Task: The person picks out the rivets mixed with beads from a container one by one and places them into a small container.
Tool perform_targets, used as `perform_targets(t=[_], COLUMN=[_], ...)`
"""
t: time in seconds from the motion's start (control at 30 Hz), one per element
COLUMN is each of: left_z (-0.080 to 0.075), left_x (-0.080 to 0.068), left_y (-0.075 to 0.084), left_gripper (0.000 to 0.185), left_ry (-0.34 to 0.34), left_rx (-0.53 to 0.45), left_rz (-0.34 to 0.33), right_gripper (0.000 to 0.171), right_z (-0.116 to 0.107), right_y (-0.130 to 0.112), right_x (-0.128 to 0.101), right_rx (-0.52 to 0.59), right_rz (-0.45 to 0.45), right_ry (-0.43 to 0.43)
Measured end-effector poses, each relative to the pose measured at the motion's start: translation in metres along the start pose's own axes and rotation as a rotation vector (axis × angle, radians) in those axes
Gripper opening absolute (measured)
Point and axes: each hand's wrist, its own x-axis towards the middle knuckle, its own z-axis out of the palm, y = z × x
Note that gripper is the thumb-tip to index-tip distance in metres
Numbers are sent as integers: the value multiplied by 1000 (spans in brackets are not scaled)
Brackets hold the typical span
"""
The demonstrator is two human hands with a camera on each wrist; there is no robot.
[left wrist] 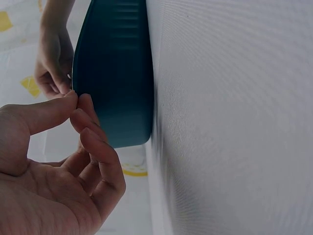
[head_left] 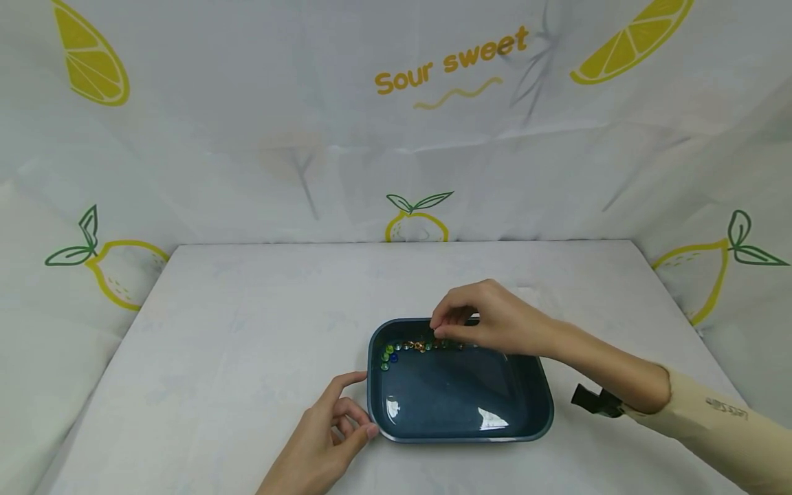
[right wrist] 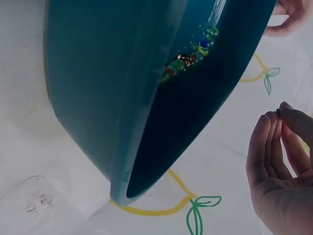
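A dark teal rectangular tray [head_left: 458, 405] sits on the white table. Small shiny glass beads [right wrist: 195, 54], green, blue and gold-brown, lie in it along the far wall and far left corner. My left hand [head_left: 328, 433] holds the tray at its near left side, thumb at the rim and curled fingers against the outer wall. Over the far rim, my right hand [head_left: 479, 316] pinches a tiny dark piece [right wrist: 278, 110] between thumb and fingertips; its kind is too small to tell. In the head view this hand hides part of the bead row.
A clear plastic container [right wrist: 44, 205] with small pinkish bits in it stands behind the tray, mostly hidden by the right hand in the head view. White cloth [head_left: 247, 172] with lemon prints rises at the back and sides. A dark strap [head_left: 597, 401] hangs from the right forearm.
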Motion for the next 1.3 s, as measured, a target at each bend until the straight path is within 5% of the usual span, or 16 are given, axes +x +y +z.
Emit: perform_targets(t=[0.8,1.3], left_z=[1,0], left_x=[0,-1], left_y=[-2,-1], left_gripper=[68,66], left_ry=[10,13], left_rx=[4,6], left_rz=[31,41], right_gripper=[20,21], right_z=[-18,-31], right_y=[3,10], right_x=[-13,-25], right_rx=[-31,-10], right_rz=[61,11], right_ry=[129,200])
